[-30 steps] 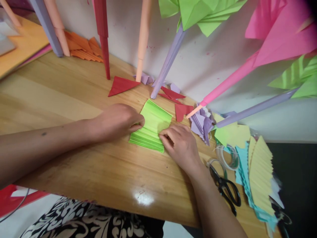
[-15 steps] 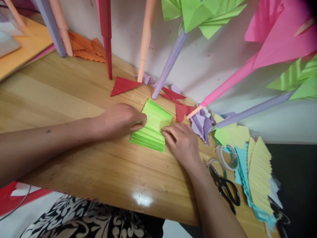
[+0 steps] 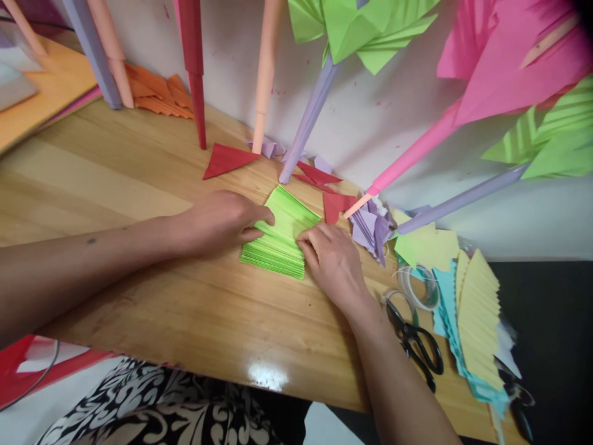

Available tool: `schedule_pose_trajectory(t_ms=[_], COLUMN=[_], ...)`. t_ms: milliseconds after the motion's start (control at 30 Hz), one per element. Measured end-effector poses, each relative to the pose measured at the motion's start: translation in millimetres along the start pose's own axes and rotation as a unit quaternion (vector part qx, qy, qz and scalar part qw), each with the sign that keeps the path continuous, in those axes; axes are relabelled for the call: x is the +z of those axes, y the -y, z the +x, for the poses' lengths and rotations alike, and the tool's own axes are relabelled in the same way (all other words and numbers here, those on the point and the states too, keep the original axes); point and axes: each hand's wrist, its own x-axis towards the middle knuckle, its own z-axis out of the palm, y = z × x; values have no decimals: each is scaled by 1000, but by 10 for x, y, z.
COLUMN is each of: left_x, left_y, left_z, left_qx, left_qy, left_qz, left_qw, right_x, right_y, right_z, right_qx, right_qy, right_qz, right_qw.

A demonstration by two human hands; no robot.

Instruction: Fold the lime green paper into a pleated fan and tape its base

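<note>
A bright green sheet of paper [image 3: 283, 232] lies on the wooden table [image 3: 194, 327], its near part pleated into narrow accordion folds and its far part flatter. At its left edge, my left hand [image 3: 227, 224] has thumb and forefinger slightly parted around the paper. On the right edge, my right hand [image 3: 331, 259] pinches the paper between thumb and fingers. Red paper scraps [image 3: 231, 159] lie just beyond the sheet, near the base of a purple paper stick [image 3: 308, 123].
Rolled paper sticks and a green paper flower [image 3: 356, 31] lean on the wall. To the right are black-handled scissors [image 3: 417, 346], a tape roll [image 3: 419, 287] and pleated yellow paper [image 3: 477, 315]. Orange pleated paper [image 3: 160, 93] lies at the back left.
My left thumb and forefinger have parted a little at the sheet's left edge. My right hand keeps its pinch on the right edge. The view has shifted slightly.
</note>
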Motion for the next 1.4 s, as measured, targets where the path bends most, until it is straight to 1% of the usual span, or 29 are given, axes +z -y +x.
schedule_pose_trajectory(t_ms=[167, 267, 433, 600, 833, 1033, 1267, 1400], left_x=[3, 4, -22, -32, -36, -39, -15, -15], left_y=[10, 14, -16, -26, -25, -26, -13, -11], left_z=[8, 10, 1, 9, 13, 22, 19, 11], left_qx=[-9, -6, -16, -4, -17, -21, -3, -2], left_qy=[14, 10, 20, 23, 33, 43, 17, 18], left_qz=[5, 3, 1, -1, -4, 1, 6, 0], left_qw=[1000, 1000, 1000, 1000, 999, 999, 1000, 1000], right_x=[-28, -49, -65, -64, -84, -78, -53, -50], right_y=[-19, -16, -13, -11, -23, -21, -19, -25], right_z=[2, -2, -5, -6, -38, -43, -30, -34], right_qx=[-34, -40, -48, -41, -30, -12, -16, -21], right_qy=[-4, 6, 16, 15, 23, 35, 25, 21], right_qz=[-14, -10, -6, 7, 49, 52, 64, 63], right_qw=[999, 999, 999, 999, 998, 998, 997, 998])
